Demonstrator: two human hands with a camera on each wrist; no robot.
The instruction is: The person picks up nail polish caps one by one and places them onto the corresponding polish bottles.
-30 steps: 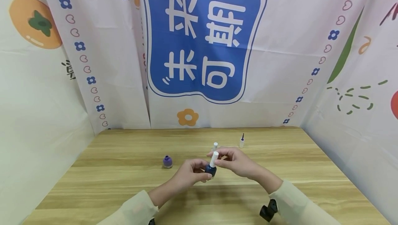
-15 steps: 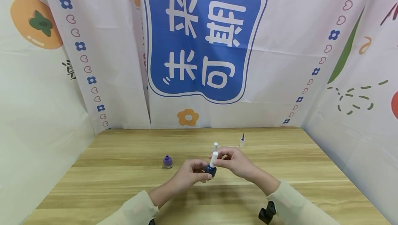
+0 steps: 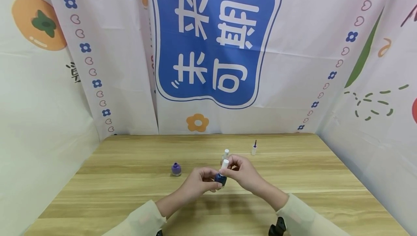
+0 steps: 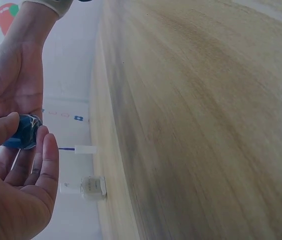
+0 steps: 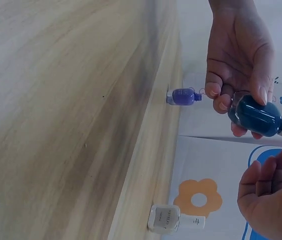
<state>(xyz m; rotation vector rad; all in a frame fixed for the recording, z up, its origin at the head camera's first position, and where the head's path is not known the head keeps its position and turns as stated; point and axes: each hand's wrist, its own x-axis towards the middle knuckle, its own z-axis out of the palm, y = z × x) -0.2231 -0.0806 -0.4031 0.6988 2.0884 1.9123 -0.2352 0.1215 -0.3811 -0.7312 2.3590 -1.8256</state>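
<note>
My left hand grips a dark blue nail polish bottle above the table, thumb on one side and fingers on the other. The bottle's white cap is on its neck, tilted slightly. My right hand pinches that cap between thumb and fingers. In the right wrist view the dark blue bottle lies between the left thumb and fingers, and the right hand partly leaves the frame. In the left wrist view, fingers hide much of the bottle.
An uncapped purple polish bottle stands to the left. Behind my right hand is a clear bottle with a white cap. A white cap with its purple brush pointing up stands farther right. Printed cloth hangs behind the wooden table.
My right hand has shifted slightly left and its wrist has turned, with the fingers lower on the white cap. My left hand and the blue bottle stay nearly in place.
</note>
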